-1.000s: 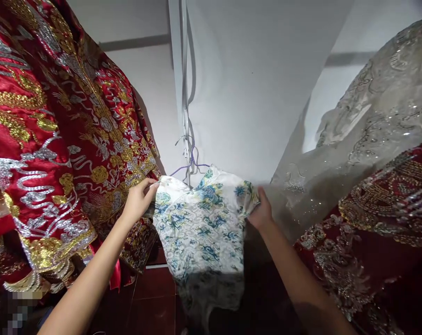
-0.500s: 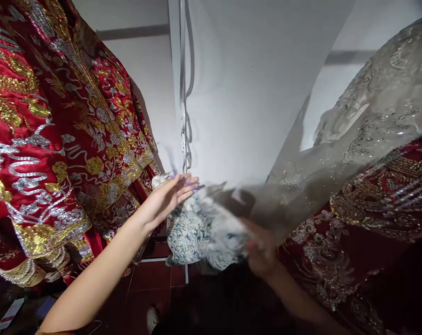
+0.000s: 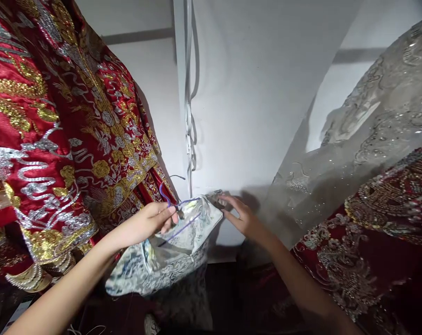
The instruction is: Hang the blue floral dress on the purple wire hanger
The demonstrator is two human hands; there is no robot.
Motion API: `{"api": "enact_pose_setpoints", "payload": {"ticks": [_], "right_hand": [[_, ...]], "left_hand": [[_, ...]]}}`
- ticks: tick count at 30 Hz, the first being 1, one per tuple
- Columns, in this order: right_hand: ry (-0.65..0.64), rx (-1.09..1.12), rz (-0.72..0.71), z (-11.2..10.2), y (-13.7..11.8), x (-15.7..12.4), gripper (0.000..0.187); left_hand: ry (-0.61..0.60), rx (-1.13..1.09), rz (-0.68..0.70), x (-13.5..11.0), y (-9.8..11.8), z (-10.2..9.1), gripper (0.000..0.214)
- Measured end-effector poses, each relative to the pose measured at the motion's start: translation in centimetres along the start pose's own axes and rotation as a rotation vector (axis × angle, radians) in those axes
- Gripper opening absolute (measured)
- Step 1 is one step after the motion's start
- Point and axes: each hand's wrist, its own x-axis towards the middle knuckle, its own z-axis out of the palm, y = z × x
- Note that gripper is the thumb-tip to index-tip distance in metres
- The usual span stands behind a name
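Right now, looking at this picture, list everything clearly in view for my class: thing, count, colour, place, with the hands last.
Jacket: one, red with gold and silver, left
Pale dress: one, greyish white, upper right
Beaded garment: one, dark red, lower right
Wall: count unclear, white, behind
Cord: at least one, white, running down the wall
Hanger: one, purple, centre
Patterned garment: one, white and blue, around the hanger
Hands: two, bare; left hand gripping the hanger, right hand at the patterned garment's shoulder
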Motion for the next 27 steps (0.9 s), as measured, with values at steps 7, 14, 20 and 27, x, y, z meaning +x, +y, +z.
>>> {"api": "enact_pose_setpoints", "payload": {"ticks": [7,14,20,27], "right_hand": [[0.276,-0.014,-0.021,0.0,-0.7,4.3,0.031],[0.162,0.314,0.083,-1.8,-3.8,6.5,0.044],[0.546,0.571,0.228,-2.7,-5.0,11.4,0.046],[0.868,0.655,0.444,-2.5,-0.8,5.8,0.052]], "left_hand": [[0.183,0.435,0.229,0.2,0.3,-3.4,0.040],[0.934,0.638,0.542,1.9,1.5,-4.8,0.023],[0.666,0.433,0.525,1.4,0.5,-1.6,0.026],[0.210,0.359,0.186,4.3,-7.8,3.1,0.046]]}}
